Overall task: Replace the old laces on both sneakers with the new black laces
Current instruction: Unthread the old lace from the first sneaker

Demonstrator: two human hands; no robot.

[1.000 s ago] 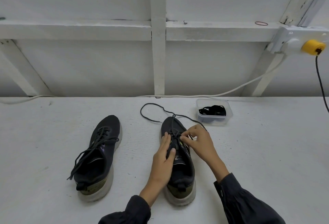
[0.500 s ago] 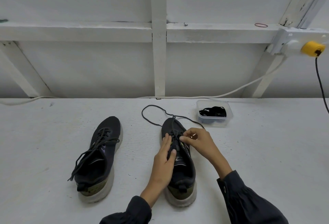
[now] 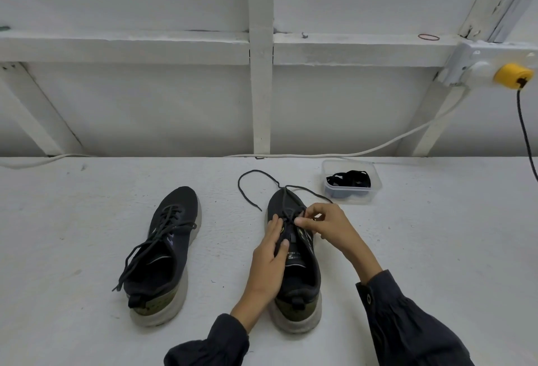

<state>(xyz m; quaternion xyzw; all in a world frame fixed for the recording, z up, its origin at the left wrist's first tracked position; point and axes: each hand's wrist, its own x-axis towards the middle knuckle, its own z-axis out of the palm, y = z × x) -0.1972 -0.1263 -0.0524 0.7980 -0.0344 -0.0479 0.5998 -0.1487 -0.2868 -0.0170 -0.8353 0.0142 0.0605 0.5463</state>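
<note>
Unlacing one sneaker (image 3: 302, 278): right grip (image 3: 326, 226) pinches its lace (image 3: 253, 171), left grip (image 3: 269, 255) flat beside; other sneaker (image 3: 171, 237), new laces (image 3: 348, 178) pending.

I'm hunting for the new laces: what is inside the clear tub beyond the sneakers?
A coiled bundle of black laces lies inside the clear tub. How many there are, and whatever lies beneath them on the tub's floor, cannot be seen: the bundle covers it.
</note>
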